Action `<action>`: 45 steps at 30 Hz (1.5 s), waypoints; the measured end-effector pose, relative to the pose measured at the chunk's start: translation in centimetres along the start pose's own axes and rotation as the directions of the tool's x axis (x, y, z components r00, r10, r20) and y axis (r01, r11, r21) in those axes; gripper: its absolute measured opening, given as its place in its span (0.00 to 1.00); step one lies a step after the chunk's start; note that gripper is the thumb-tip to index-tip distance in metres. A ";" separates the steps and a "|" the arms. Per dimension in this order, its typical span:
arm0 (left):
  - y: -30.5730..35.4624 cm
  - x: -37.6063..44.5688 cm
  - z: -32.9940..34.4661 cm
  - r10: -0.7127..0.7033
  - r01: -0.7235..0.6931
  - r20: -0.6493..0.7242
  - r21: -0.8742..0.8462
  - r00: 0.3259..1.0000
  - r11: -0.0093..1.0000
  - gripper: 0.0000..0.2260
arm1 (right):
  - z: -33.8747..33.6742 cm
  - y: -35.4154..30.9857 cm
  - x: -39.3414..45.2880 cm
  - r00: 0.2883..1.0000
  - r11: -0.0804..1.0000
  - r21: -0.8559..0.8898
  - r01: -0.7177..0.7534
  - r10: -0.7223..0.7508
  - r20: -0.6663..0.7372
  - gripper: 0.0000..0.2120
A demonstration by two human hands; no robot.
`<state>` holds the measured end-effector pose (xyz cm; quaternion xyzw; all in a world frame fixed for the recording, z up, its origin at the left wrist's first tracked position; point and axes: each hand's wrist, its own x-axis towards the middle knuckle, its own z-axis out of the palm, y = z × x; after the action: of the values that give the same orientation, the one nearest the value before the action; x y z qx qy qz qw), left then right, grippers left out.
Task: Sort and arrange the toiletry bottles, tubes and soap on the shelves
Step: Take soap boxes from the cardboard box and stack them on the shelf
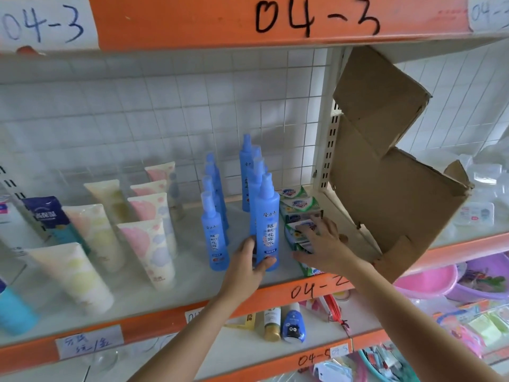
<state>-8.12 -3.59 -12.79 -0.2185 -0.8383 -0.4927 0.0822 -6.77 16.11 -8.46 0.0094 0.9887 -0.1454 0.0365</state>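
Gripping the front blue bottle (266, 227), left hand (249, 264) nears the shelf edge (154, 323); right hand (325, 245) spreads flat on soap boxes (298, 213).

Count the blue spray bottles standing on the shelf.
About 8 blue spray bottles, overlap hides some: a left row of four running front to back, and a right row of four, whose front bottle the left hand grips at its base.

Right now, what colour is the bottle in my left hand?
Blue, the bottle shows best in the head view.
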 end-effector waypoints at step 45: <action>6.5 12.2 10.4 -0.430 0.468 -0.261 0.105 0.864 0.877 0.22 | -3.4 4.9 12.2 0.934 0.778 0.553 -0.299 0.356 0.004 0.13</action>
<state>-15.31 11.61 -8.52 0.0491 -0.8886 -0.4491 0.0791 -19.07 21.90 -7.50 0.1984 0.8897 -0.4110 0.0071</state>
